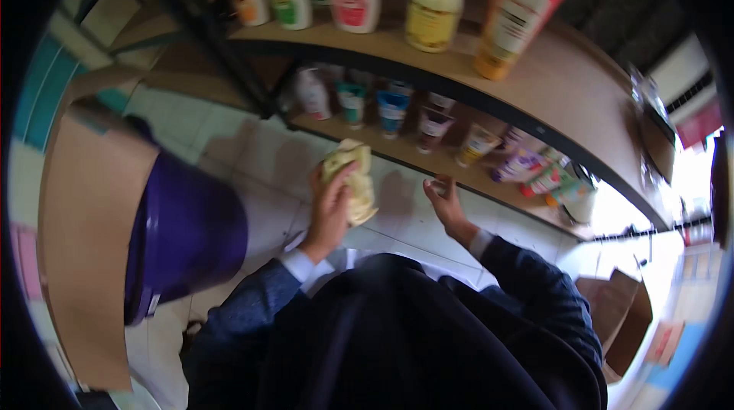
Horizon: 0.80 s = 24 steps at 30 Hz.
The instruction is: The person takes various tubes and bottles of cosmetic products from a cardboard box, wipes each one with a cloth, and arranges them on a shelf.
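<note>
My left hand (pixel 330 207) is closed around a crumpled pale yellow cloth (pixel 353 181), held in front of the shelves above the tiled floor. Part of the cloth is hidden behind my fingers. To the right, my right hand (pixel 445 200) is raised near the lower shelf, apart from the cloth. Its fingers are loosely curled, the thumb stands away from them, and nothing shows in its grasp. Beyond my hands, several tubes stand on the lower shelf, among them a blue tube (pixel 392 113) and a brown tube (pixel 433 129).
The upper shelf (pixel 566 81) carries several bottles, including a yellow pump bottle (pixel 435 12), and a red-orange tube (pixel 520 16). A purple bin (pixel 195 223) and a cardboard sheet (pixel 88 234) are at left. An open cardboard box (pixel 623 318) sits at right.
</note>
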Motion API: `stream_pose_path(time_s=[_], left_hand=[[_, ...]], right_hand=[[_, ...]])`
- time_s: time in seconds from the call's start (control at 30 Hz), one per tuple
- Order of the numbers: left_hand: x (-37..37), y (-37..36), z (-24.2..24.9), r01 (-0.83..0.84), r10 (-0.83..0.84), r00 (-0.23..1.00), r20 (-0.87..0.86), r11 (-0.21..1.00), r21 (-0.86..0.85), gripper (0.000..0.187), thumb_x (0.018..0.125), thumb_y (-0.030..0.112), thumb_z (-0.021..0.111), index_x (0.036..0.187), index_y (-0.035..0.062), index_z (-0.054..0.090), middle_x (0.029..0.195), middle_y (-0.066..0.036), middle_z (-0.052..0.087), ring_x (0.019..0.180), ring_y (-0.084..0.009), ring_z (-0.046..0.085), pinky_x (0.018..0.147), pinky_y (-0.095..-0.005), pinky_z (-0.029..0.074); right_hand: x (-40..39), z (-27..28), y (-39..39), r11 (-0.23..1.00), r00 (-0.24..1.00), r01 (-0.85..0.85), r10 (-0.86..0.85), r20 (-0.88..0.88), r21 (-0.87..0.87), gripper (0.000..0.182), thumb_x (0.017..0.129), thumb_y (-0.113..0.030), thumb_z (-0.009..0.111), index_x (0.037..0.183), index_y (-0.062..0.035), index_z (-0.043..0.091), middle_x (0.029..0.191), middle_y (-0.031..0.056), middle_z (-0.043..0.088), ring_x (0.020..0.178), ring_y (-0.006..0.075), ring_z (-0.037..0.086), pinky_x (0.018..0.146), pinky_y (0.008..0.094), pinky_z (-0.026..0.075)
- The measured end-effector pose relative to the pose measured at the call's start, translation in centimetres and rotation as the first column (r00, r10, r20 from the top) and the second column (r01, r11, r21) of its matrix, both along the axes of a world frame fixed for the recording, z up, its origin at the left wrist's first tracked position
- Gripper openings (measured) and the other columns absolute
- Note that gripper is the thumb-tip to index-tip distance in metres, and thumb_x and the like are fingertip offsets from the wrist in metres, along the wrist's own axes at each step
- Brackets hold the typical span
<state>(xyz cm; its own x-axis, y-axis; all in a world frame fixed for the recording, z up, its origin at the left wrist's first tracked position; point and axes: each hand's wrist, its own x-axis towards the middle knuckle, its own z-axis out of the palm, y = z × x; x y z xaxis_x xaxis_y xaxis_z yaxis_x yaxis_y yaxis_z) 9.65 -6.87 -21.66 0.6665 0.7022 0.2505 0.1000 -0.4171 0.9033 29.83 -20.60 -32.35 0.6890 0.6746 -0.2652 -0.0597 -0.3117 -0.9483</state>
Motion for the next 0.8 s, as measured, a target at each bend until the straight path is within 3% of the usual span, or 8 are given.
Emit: stream_pose_path(time_s=[0.03,0.07,0.23,0.3,0.43,0.6,0.67,0.8], left_hand=[[0.2,-0.4,1.5,-0.040,0.046,0.999,-0.026,0.981,0.192,0.040,0.083,0.000,0.044,0.121,0.0123,0.051,0.125,-0.018,0.030,0.119,-0.0309,0.033,0.100,-0.0365,0.030],[0.5,-1.2,3.3,-0.001,0.001,1.000,0.027,1.000,-0.003,0.047,0.081,-0.004,0.045,0.125,0.0143,0.047,0.128,-0.018,0.027,0.121,-0.0334,0.033,0.100,-0.0376,0.030],[-2.0,0.2,10.5,0.061,-0.045,0.998,-0.053,0.930,0.361,0.068,0.079,0.006,0.058,0.136,0.0041,0.022,0.133,-0.024,0.030,0.123,-0.0364,0.035,0.098,-0.0365,0.034],[-4.9,1.2,16.9,0.232,-0.164,0.962,-0.219,0.914,0.334,0.062,0.079,0.013,0.060,0.132,0.0025,0.030,0.131,-0.022,0.037,0.120,-0.0352,0.040,0.097,-0.0363,0.036],[-13.7,2.1,30.5,0.085,0.134,0.942,-0.307,0.791,0.606,0.040,0.079,0.017,0.062,0.115,0.0018,0.051,0.113,-0.014,0.055,0.104,-0.0291,0.054,0.088,-0.0340,0.043],[-27.5,10.8,40.3,-0.293,0.735,0.617,-0.280,0.545,0.785,0.022,0.077,0.012,0.052,0.097,0.0037,0.058,0.095,-0.017,0.060,0.087,-0.0314,0.058,0.073,-0.0374,0.047],[-35.4,18.6,40.3,-0.185,0.809,0.501,-0.307,0.447,0.875,0.024,0.076,0.009,0.053,0.099,0.0034,0.057,0.086,-0.017,0.060,0.080,-0.0300,0.059,0.071,-0.0370,0.046],[-45.7,25.3,36.3,-0.134,0.711,0.232,-0.664,0.699,0.702,0.027,0.075,0.013,0.054,0.100,0.0026,0.058,0.090,-0.018,0.061,0.081,-0.0316,0.058,0.073,-0.0385,0.046]], right_hand=[[-2.6,4.7,1.1,0.985,0.949,-0.047,0.095,-0.300,0.164,0.062,0.084,-0.033,0.059,0.129,-0.0057,0.027,0.118,0.0149,0.043,0.108,0.0248,0.045,0.087,0.0370,0.040],[-4.5,8.7,2.4,0.948,0.795,-0.046,0.226,-0.563,0.316,0.059,0.087,-0.032,0.055,0.132,-0.0076,0.026,0.120,0.0134,0.042,0.109,0.0219,0.044,0.088,0.0351,0.041],[-8.1,17.2,9.0,0.815,0.774,-0.140,0.444,-0.451,0.562,0.037,0.092,-0.020,0.048,0.126,-0.0063,0.040,0.114,0.0075,0.052,0.103,0.0173,0.051,0.087,0.0311,0.044],[-8.8,19.5,10.1,0.791,0.716,-0.103,0.480,-0.507,0.603,0.035,0.092,-0.020,0.047,0.122,-0.0018,0.043,0.112,0.0089,0.054,0.101,0.0182,0.054,0.087,0.0328,0.044],[-9.2,24.9,10.8,0.763,0.712,-0.187,0.539,-0.449,0.619,0.038,0.095,-0.023,0.036,0.126,-0.0011,0.036,0.123,0.0132,0.047,0.109,0.0244,0.050,0.094,0.0378,0.040],[-9.1,25.3,11.6,0.803,0.745,-0.184,0.490,-0.453,0.566,0.040,0.092,-0.022,0.046,0.124,-0.0006,0.038,0.117,0.0123,0.051,0.104,0.0233,0.053,0.089,0.0355,0.043],[-10.0,24.9,11.5,0.801,0.742,-0.178,0.491,-0.456,0.572,0.040,0.092,-0.023,0.045,0.124,-0.0010,0.038,0.117,0.0127,0.051,0.104,0.0237,0.053,0.089,0.0359,0.043],[-11.2,25.5,11.3,0.813,0.766,-0.213,0.483,-0.424,0.541,0.041,0.092,-0.024,0.045,0.125,-0.0013,0.037,0.118,0.0133,0.050,0.105,0.0242,0.052,0.090,0.0370,0.043]])
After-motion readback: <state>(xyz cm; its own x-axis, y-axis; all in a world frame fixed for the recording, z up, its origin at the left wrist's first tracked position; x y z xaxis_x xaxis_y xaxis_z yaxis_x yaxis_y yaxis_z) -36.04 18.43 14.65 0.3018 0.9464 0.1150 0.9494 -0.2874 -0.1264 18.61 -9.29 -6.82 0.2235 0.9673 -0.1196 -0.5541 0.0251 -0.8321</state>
